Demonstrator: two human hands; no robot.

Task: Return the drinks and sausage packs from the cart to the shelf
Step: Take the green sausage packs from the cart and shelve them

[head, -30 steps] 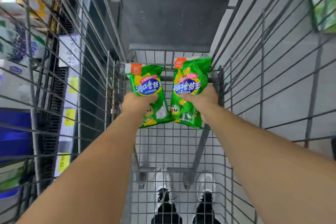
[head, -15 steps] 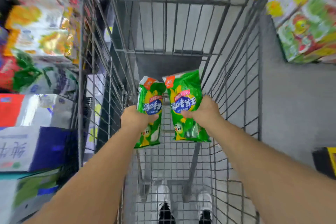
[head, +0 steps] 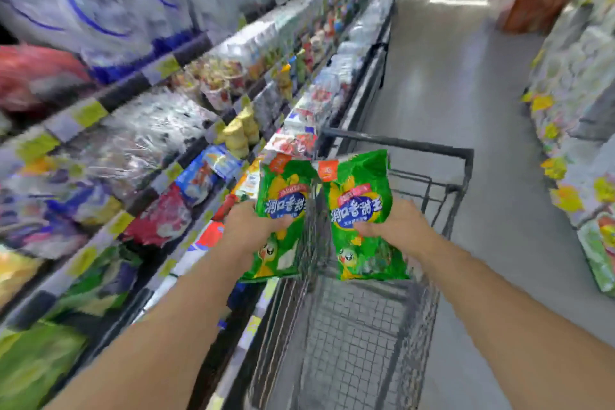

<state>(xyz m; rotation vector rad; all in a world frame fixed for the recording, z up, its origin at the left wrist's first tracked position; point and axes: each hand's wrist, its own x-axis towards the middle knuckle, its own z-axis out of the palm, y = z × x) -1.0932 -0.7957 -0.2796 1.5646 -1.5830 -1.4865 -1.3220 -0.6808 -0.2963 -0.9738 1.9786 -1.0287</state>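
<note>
Lifted clear of the basket since a second ago, and swung from the cart's inside toward the aisle. Held now above the wire cart [head: 362, 336], one green sausage pack per hand. Gripped low on the left sausage pack [head: 283, 210] by the left hand [head: 248, 226], fingers wrapped round its middle, already over the cart's left rim and nearest the shelving. Clasped likewise at mid-height on the right sausage pack [head: 362, 210] by the right hand [head: 404, 226], fingers closed across the label, over the basket. Kept upright, labels facing up, probably for matching against shelf stock. Standing between packs and shelf: the cart's left wall. Further left, blurred tiers of packaged goods on the shelf [head: 173, 176], crowded, with no free slot discernible. Beyond, open aisle floor [head: 449, 93].
</note>
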